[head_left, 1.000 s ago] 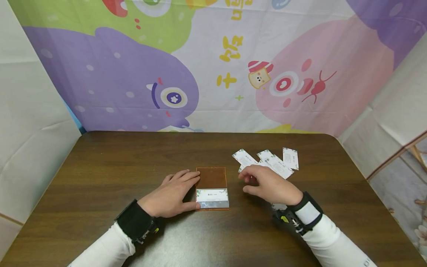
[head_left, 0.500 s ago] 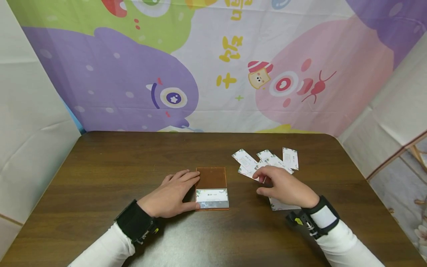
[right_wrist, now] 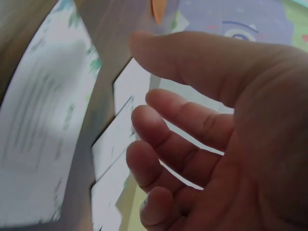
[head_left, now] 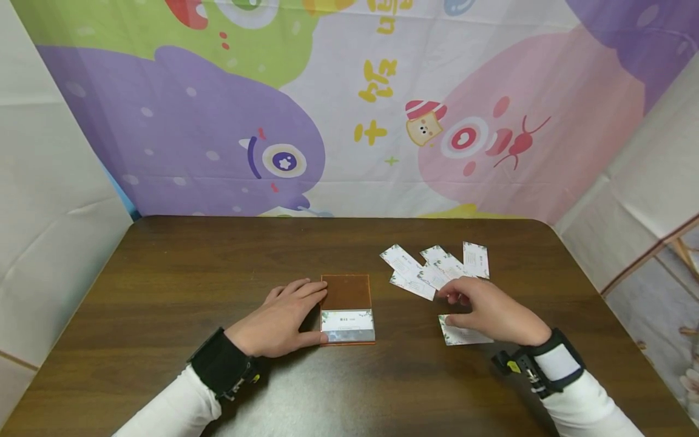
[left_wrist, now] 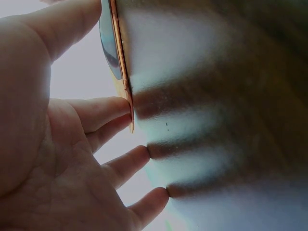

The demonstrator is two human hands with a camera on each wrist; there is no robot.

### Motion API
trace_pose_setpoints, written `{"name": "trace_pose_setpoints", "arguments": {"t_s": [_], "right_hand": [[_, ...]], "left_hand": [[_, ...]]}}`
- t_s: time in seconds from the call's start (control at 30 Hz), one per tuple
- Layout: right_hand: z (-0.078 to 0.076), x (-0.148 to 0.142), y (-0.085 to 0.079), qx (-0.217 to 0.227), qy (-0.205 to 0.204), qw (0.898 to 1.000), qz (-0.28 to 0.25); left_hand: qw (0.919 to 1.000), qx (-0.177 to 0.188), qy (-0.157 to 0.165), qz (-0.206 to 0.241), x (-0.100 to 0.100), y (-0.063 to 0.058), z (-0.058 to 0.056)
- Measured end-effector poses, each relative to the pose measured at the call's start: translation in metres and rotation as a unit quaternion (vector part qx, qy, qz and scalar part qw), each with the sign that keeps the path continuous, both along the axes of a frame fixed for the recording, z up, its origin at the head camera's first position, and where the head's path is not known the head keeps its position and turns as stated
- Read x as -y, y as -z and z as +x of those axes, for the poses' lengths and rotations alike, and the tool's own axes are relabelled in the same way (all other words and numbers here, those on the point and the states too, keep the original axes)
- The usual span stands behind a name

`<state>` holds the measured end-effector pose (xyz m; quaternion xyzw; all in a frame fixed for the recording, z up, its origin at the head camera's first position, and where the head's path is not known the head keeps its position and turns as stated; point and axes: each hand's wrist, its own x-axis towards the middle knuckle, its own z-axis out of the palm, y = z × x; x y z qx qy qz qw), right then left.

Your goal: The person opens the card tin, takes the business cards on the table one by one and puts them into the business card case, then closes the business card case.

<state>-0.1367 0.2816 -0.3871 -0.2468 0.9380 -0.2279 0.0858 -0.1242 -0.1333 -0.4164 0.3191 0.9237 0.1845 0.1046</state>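
Note:
A flat brown card holder [head_left: 345, 292] lies on the table with a printed white card [head_left: 349, 319] in its lower pocket. My left hand [head_left: 284, 318] rests at its left side, thumb and index finger touching the edge; in the left wrist view its fingers [left_wrist: 134, 166] are spread, some tips on the table. My right hand [head_left: 494, 312] hovers over a single business card [head_left: 455, 335], partly covering it. In the right wrist view the fingers [right_wrist: 183, 149] are loosely bent with nothing between them, and that card [right_wrist: 43, 120] lies apart from them.
Several overlapping business cards [head_left: 412, 284] lie scattered beyond my right hand, with one card [head_left: 476, 260] at the right of the group. A cartoon-printed cloth [head_left: 349, 152] hangs along the back edge of the brown table [head_left: 218, 255].
My right hand has moved right and slightly toward me, away from the holder, uncovering the scattered cards and the nearer single card. My left hand and the holder have stayed still.

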Motion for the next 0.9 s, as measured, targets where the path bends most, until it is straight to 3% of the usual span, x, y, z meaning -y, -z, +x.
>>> {"name": "trace_pose_setpoints", "arguments": {"t_s": [0.5, 0.9], "right_hand": [[0.009, -0.042, 0.006, -0.002, -0.005, 1.0, 0.027], [0.012, -0.05, 0.01, 0.022, 0.007, 0.998, 0.062]], "left_hand": [[1.0, -0.006, 0.001, -0.004, -0.001, 0.001, 0.001], [0.9999, -0.009, 0.0, -0.01, -0.001, 0.0, -0.001]]}}
